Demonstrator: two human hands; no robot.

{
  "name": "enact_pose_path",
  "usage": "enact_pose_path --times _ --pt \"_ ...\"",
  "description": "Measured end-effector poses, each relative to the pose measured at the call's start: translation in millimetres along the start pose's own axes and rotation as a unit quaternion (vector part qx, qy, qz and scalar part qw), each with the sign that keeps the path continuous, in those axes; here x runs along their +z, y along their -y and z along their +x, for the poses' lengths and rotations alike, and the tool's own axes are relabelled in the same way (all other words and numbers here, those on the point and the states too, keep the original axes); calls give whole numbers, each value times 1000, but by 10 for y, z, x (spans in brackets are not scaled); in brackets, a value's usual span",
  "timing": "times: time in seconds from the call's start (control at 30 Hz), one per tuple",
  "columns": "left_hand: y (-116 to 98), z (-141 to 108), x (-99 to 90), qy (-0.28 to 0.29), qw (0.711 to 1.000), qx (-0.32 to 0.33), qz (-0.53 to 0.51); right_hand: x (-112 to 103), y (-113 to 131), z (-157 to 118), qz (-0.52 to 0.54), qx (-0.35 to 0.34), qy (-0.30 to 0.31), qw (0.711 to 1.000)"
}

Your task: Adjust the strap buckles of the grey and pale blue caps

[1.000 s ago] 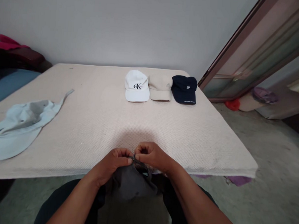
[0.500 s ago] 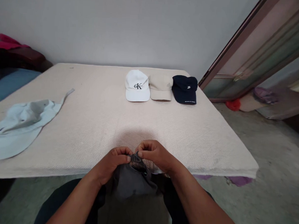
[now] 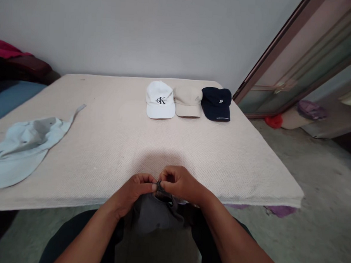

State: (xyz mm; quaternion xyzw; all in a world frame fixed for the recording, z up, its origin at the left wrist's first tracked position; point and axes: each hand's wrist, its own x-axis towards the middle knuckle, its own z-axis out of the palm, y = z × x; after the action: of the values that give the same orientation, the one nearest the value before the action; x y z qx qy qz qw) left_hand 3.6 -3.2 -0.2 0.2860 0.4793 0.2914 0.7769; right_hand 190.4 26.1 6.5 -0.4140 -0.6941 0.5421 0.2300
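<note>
Both hands (image 3: 136, 188) (image 3: 180, 184) in pinch on grey cap (image 3: 156, 215)

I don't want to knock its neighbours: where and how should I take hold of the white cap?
Take the white cap by its brim, probably coming from the near left: the brim juts toward the camera, and the beige cap sits close on the right.

Your left hand (image 3: 140, 190) and right hand (image 3: 181, 185) are both pinching, super close together, forearms (image 3: 232, 231) angling inward.
</note>
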Motion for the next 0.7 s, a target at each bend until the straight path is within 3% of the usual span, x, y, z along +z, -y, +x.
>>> enact_pose_path --times 0.3,0.7 --pt "11 25 -7 0 1000 -2 14 -1 53 -20 -70 -20 -21 997" --pt "23 16 -7 -4 1000 1 -15 -6 -19 32 76 25 17 997"
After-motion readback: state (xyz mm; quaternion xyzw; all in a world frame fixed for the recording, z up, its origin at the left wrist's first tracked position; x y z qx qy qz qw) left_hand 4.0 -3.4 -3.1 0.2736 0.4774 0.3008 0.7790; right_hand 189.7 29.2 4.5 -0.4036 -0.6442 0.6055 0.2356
